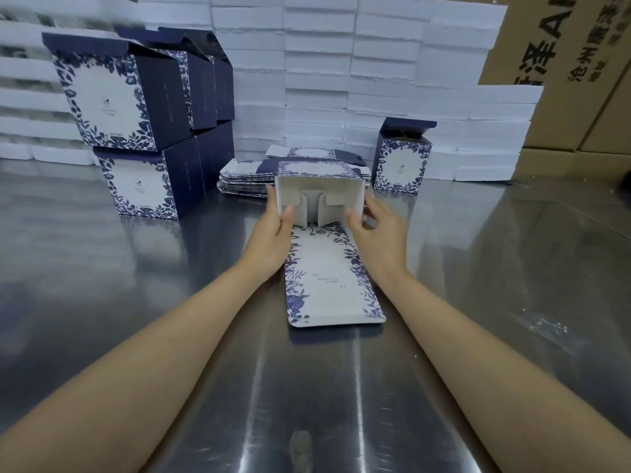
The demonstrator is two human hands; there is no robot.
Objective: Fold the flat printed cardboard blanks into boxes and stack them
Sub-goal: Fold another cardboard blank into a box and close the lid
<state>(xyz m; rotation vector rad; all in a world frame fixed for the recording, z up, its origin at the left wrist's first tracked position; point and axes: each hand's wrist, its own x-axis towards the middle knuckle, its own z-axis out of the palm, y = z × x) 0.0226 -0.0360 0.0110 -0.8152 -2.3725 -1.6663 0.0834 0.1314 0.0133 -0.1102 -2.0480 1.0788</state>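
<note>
A half-formed blue-and-white floral box [319,192] lies on its side at the table's middle, its open white inside facing me with locking tabs showing. Its long printed flap [329,285] lies flat on the steel toward me. My left hand [273,230] grips the box's left wall, thumb inside the opening. My right hand [379,233] holds the right wall, thumb reaching inside. Behind the box sits a pile of flat blanks [246,180]. Folded boxes stand stacked at the left [136,131].
One folded box [401,158] stands with its lid open to the right of the blanks. White foam trays [317,80] are stacked as a wall along the back. Brown cartons [573,80] rise at the far right. The steel table [136,302] spreads around my arms.
</note>
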